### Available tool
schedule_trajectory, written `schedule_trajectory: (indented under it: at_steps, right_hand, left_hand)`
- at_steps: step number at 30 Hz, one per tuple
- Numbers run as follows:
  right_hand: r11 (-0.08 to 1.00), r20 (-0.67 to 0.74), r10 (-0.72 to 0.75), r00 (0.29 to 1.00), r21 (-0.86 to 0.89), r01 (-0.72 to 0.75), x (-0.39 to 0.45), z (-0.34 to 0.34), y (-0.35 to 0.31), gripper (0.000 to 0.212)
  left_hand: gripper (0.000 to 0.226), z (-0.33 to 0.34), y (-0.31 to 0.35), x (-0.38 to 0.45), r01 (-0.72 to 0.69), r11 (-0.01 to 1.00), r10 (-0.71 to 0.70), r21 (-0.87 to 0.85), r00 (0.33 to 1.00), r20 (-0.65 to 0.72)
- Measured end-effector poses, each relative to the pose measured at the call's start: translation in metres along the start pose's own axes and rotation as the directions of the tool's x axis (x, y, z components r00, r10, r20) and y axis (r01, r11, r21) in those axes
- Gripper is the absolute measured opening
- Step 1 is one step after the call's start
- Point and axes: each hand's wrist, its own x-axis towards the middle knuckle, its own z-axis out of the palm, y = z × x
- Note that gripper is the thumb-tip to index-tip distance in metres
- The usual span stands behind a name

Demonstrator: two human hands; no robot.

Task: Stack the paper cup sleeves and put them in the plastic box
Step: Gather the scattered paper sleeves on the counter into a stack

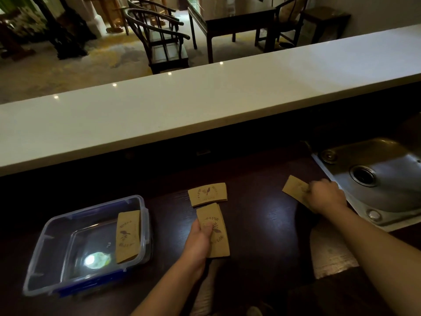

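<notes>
Brown paper cup sleeves with a printed leaf-and-bird design lie on a dark counter. My left hand point(200, 240) grips one sleeve point(216, 226) at the middle of the counter. Just beyond it a small stack of sleeves point(207, 194) lies flat. My right hand point(324, 195) is closed on another sleeve point(294, 187) near the sink. A clear plastic box point(36, 265) with blue clips stands at the left, and one sleeve point(127, 236) leans against its right inner wall.
A steel sink point(387, 179) is set into the counter at the right. A raised white bar top point(205, 106) runs along the back. Dark wooden chairs and tables stand in the room beyond.
</notes>
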Motion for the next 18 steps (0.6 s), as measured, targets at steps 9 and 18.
schedule_trajectory:
  at_steps: [9,18]
  right_hand:
    - [0.238,0.288,-0.394,0.873,0.949,-0.205,-0.102,-0.009,-0.091,0.009]
    - [0.368,0.243,-0.281,0.928,0.921,-0.130,-0.151,0.046,-0.138,0.021]
  left_hand:
    - [0.024,0.006,-0.003,0.006,0.006,0.998,-0.009,-0.068,0.999,-0.048]
    - [0.022,0.014,-0.008,0.000,-0.013,0.991,0.014,-0.131,1.000,0.006]
